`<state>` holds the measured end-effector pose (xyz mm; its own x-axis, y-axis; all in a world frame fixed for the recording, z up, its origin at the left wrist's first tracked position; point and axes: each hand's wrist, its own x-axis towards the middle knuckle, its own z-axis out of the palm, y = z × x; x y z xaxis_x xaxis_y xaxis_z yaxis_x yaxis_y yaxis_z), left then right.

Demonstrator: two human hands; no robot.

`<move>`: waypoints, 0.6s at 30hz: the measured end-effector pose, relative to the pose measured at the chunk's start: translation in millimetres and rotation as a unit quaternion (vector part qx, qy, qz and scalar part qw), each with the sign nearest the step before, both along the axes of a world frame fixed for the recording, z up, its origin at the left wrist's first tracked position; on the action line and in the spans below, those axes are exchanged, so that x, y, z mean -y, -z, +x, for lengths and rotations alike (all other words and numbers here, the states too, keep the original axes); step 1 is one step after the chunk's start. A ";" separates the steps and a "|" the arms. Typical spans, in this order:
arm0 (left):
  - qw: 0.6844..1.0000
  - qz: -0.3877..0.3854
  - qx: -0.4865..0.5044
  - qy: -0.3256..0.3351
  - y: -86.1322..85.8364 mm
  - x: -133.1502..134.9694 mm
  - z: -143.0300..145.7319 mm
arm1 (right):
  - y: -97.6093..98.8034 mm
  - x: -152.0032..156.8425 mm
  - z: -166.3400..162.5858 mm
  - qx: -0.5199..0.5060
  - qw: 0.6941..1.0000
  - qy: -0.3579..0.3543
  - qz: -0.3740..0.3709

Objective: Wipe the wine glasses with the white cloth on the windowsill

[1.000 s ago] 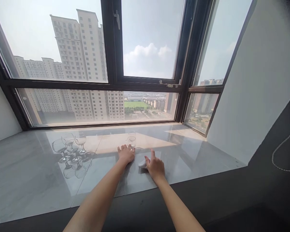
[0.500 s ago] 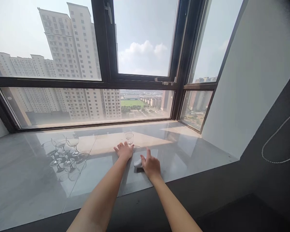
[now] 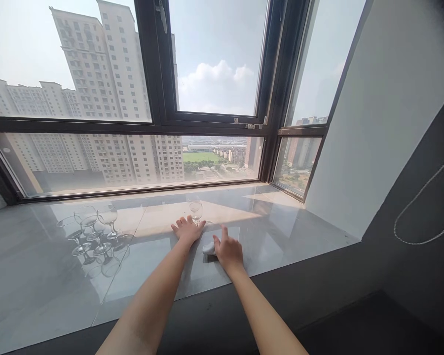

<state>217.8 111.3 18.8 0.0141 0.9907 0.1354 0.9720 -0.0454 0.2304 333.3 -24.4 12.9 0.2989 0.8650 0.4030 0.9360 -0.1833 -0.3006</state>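
Observation:
A clear stemmed glass stands upright on the shiny sill, just beyond my left hand. That hand is open, fingers spread and low over the surface, with the thumb side near the glass's stem; whether it touches the foot is hidden. My right hand rests to the right and closer to me, its index finger pointing forward. A bunched white cloth sticks out from its thumb side, the other fingers closed on it.
Several clear stemmed glasses stand grouped on the left of the tiled sill. Dark-framed windows rise behind. A wall borders the right, where a beaded cord hangs. The sill's front edge drops off near my forearms.
The view has shifted slightly, so everything sits a little further left. Both hands keep nearly the same places beside the glass and on the cloth.

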 end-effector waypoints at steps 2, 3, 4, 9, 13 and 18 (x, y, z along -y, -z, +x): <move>1.000 -0.001 -0.001 0.007 -0.2 1.1 -2.2 | -1.1 0.5 -0.6 -0.002 1.000 0.004 -0.009; 1.000 -0.001 -0.002 0.011 -0.1 1.7 -3.8 | -1.4 0.7 -0.9 -0.002 1.000 0.006 -0.015; 1.000 -0.001 -0.003 0.016 0.1 2.2 -6.2 | -1.6 0.8 -1.1 -0.001 1.000 0.006 -0.020; 0.998 0.012 -0.019 0.058 0.0 5.5 -34.1 | -1.1 1.1 -0.9 -0.002 1.000 0.006 -0.014; 0.993 0.037 -0.055 0.100 -8.8 14.7 -72.9 | -1.6 1.3 -0.7 0.000 1.000 0.006 -0.016; 0.988 0.046 -0.078 0.123 -26.8 38.6 -129.1 | -2.8 2.5 -2.0 0.007 0.999 0.016 -0.036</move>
<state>88.7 72.7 45.6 0.2804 0.9384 0.2019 0.9526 -0.2979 0.0618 331.3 -26.9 15.7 0.3217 0.8823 0.3437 0.9332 -0.2340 -0.2727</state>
